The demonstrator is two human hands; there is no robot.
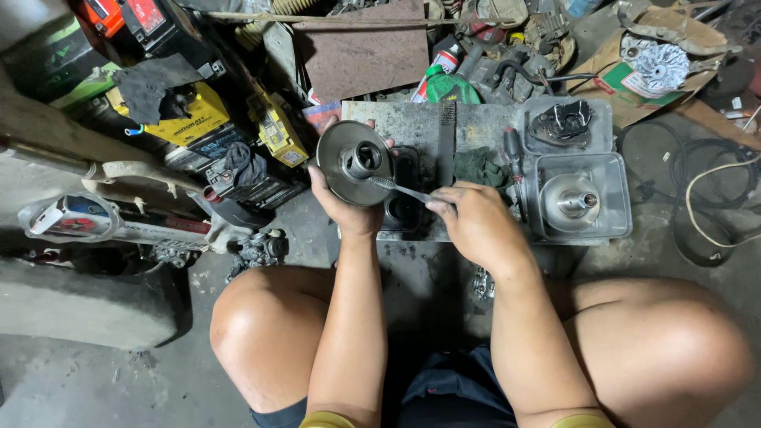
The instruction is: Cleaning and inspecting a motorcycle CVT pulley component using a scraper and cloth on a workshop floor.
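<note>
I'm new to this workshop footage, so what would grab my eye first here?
At centre, the left hand holds up a round grey metal disc while the right hand pokes a thin metal tool at its hub. To the right sits a square metal tray with a cone-shaped part.

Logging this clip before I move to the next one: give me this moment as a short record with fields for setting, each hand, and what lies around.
Setting: cluttered workshop floor, person squatting, seen from above
Left hand: grips a round grey metal pulley disc with a central hub, held on edge
Right hand: holds a thin silvery metal tool, tip at the disc's hub
Work surface: stained grey metal plate
Nearby: square metal tray holding a cone-shaped metal part; dark green rag; yellow box-shaped batteries at left
</note>
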